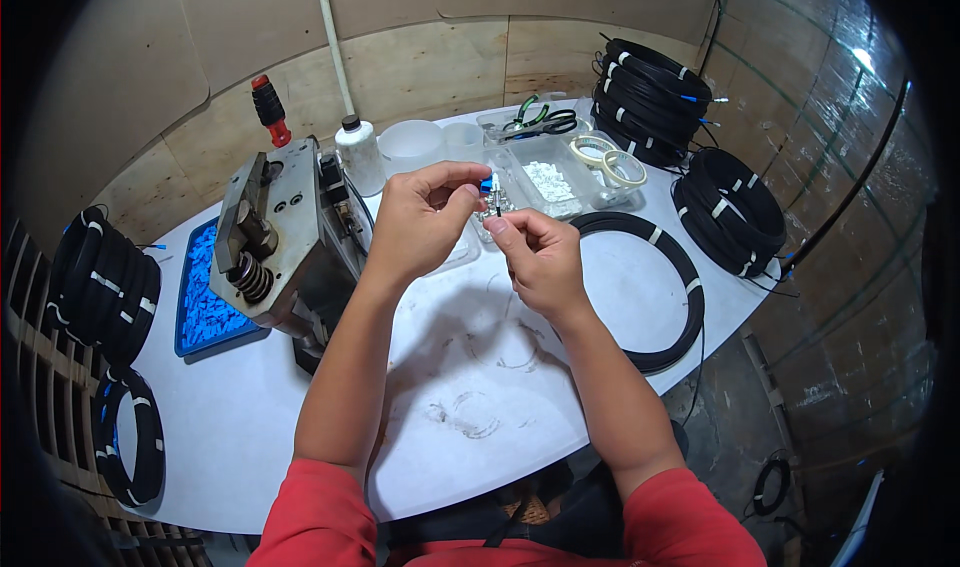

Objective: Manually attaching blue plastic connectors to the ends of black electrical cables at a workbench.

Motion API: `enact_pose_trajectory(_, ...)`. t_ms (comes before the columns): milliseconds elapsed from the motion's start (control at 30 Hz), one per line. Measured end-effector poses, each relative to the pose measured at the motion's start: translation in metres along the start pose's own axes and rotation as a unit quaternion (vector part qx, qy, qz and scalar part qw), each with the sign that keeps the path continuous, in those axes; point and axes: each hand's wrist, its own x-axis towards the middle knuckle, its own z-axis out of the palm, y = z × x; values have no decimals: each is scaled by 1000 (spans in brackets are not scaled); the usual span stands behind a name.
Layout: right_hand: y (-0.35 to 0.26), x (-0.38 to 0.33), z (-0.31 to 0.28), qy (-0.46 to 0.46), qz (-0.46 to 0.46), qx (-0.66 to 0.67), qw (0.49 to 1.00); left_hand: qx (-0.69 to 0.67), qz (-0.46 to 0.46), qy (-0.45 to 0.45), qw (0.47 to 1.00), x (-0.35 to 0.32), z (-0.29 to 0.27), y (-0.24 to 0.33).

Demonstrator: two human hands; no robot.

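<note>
Left hand (418, 217) in closed pinch on small blue-and-white connector (487, 183), centre frame | Right hand (547, 264) pinches thin black cable (498, 210) just below | Work looks midway; white-banded black cable coils (648, 97), upper right, seem finished

At the back of the white tabletop (455, 477), a white bottle (361, 160) with a dark cap (350, 123) stands beside two round translucent tubs (412, 145); black-handled scissors (547, 126) and two tape rolls (626, 181) lie farther right.
</note>
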Motion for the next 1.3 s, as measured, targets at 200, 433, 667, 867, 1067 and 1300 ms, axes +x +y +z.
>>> enact_pose_trajectory(200, 0, 0, -2, 1, 4, 10, 1000, 19, 9, -11, 1000, 0, 3, 0)
enact_pose_trajectory(433, 2, 0, -2, 1, 2, 5, 1000, 14, 1, -17, 1000, 0, 4, 1)
enact_pose_trajectory(667, 0, 0, -2, -1, 5, 13, 1000, 12, 7, -24, 1000, 0, 3, 1)
enact_pose_trajectory(867, 1, 0, -2, 0, 0, 3, 1000, 21, 1, -19, 1000, 0, 3, 1)
enact_pose_trajectory(1067, 1, 0, -2, -2, -1, -1, 1000, 17, 8, -18, 1000, 0, 2, -2)
enact_pose_trajectory(1300, 2, 1, -2, 2, -12, -1, 1000, 15, 8, -13, 1000, 0, 4, 0)
